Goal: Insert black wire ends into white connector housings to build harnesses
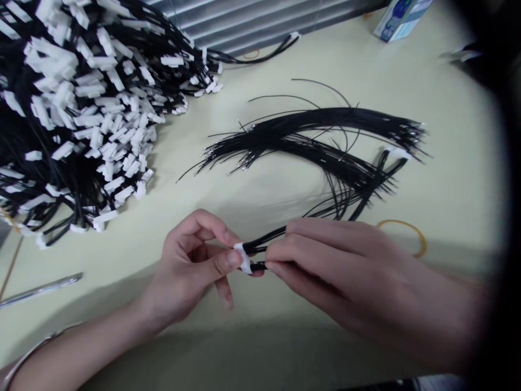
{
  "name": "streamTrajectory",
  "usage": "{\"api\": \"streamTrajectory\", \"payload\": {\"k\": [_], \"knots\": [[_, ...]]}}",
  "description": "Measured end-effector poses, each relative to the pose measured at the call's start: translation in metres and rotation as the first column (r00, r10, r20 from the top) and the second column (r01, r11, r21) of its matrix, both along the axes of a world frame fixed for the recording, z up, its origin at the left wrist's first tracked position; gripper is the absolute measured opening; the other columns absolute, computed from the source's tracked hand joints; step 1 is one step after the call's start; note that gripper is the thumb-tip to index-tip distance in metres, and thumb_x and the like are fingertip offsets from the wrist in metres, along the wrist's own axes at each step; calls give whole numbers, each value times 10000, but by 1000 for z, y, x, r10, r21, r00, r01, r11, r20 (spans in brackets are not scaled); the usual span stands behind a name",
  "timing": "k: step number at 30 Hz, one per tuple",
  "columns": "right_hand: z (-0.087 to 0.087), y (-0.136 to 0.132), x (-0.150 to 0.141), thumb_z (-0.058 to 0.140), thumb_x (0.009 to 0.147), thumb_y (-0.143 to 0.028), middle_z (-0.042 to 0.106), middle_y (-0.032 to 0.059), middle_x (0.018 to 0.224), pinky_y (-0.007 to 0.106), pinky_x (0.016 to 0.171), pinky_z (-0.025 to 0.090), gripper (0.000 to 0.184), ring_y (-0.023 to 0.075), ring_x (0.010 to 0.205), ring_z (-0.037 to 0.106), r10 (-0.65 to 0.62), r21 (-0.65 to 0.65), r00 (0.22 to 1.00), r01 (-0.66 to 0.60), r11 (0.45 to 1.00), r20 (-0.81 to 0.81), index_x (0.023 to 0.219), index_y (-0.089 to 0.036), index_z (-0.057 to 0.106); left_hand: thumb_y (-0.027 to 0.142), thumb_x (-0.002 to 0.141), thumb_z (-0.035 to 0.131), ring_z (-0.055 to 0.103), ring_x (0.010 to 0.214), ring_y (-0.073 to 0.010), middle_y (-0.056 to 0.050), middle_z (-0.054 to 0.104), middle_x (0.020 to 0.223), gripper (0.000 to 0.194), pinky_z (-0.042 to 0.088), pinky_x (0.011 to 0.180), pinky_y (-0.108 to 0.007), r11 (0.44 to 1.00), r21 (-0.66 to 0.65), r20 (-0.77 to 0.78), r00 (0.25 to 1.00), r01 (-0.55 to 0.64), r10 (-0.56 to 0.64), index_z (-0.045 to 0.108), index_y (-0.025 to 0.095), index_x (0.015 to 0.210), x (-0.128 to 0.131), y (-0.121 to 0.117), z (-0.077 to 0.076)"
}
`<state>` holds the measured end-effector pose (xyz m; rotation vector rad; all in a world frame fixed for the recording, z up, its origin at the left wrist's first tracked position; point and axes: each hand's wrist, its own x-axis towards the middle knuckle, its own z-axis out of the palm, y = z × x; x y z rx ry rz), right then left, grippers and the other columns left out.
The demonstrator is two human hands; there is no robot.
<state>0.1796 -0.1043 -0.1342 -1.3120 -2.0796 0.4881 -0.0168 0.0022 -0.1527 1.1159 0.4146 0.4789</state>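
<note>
Between the thumb and fingers of my left hand [199, 260] is a white plastic connector [243, 258], held near the table's front. Several black wires [266, 237] run out of its right side. My right hand [337, 266] pinches a black wire close to the connector, its fingertips just right of the housing. The wires pass behind my right hand toward a second white connector [396, 152] at their far end. Just beyond my hands, loose black wires [301, 130] with shiny metal ends lie in crossing bundles. Whether the pinched wire's tip is inside the housing is hidden.
A big heap of black wire harnesses with white connectors [93, 108] fills the table's left back. A metal pen-like rod [44, 289] lies at left. A yellow rubber band [423, 239] lies beside my right hand. A small blue-and-white box [399, 20] stands at back right.
</note>
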Motion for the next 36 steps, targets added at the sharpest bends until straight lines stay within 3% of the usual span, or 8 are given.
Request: {"api": "streamTrajectory", "payload": {"k": [14,19,27,36], "knots": [[-2,1,0,488,880,-59,515,3,776,272,594,317,169,114,670,416,-22,40,1000,22,999,11,939,-101,640,2,871,551,727,752,-133,40,691,869,203,569,436,-102,1000,1,20,1000,21,-21,573,192,939,-2,-1,0],[-3,2,-4,474,913,-71,519,9,769,266,595,329,155,113,667,422,-16,55,1000,16,998,-5,879,-104,622,-12,860,559,694,655,-80,43,692,883,220,576,438,-106,1000,20,-9,1000,14,-14,588,192,937,-2,-1,0],[-5,5,-10,448,948,-108,534,19,760,244,589,368,196,108,664,450,-38,74,999,38,997,-6,831,-100,605,2,838,600,680,598,-77,33,698,859,197,543,395,-87,999,33,-50,998,-22,24,598,186,910,-1,-1,0],[0,9,-1,458,979,-182,560,-12,816,203,648,372,187,69,725,488,-54,23,998,55,998,-40,935,-137,634,37,858,596,677,558,-70,49,694,829,147,516,376,-71,998,-44,-11,999,-33,33,587,179,895,2,0,1]]}}
